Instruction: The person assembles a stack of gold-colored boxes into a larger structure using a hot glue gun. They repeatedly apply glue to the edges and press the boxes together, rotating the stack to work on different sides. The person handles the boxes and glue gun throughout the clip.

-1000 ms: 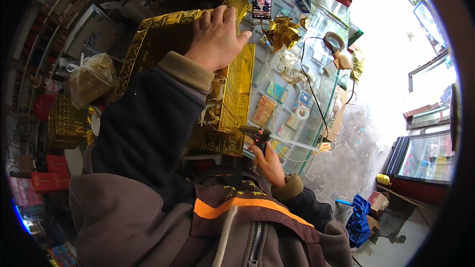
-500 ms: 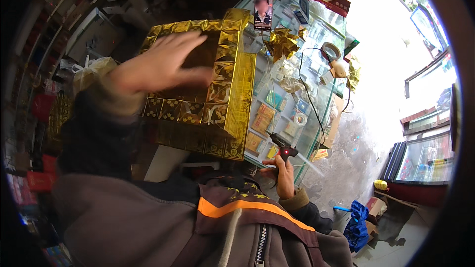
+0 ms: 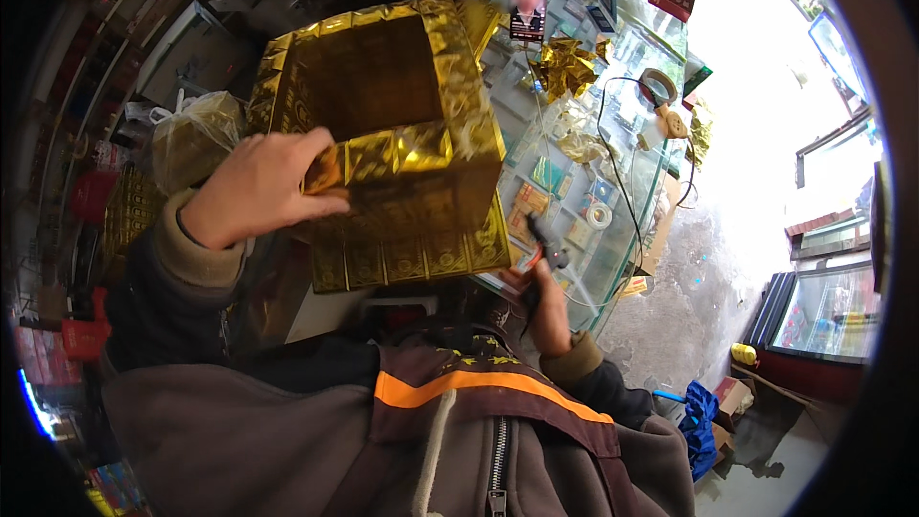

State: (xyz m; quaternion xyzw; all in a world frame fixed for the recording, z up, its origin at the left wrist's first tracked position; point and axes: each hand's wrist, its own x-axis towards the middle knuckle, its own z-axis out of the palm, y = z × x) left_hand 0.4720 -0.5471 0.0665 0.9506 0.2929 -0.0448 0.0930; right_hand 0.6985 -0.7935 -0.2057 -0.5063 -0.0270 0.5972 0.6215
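Observation:
A large box (image 3: 474, 168) covered in gold foil has its open mouth turned up toward me, with folded foil along the rim. My left hand (image 3: 263, 182) is closed on its near left corner, thumb and fingers pinching the rim. Under the box lies a gold patterned base (image 3: 412, 263). To the right of the box, my right hand (image 3: 550, 311) is wrapped round a dark glue gun (image 3: 548, 244), held low by the counter's near edge; the fingers are partly blurred.
A glass display counter (image 3: 536, 153) bears a phone (image 3: 527, 8), crumpled gold foil (image 3: 565, 67), tape rolls (image 3: 598, 217) and a black cable (image 3: 613, 168). A bagged package (image 3: 196, 139) stands left of the box. Grey floor (image 3: 699, 258) lies right of the counter.
My left hand has come down from over the box's mouth and taken hold of its near left corner. The box has tilted and shifted. The glue gun has swung more upright.

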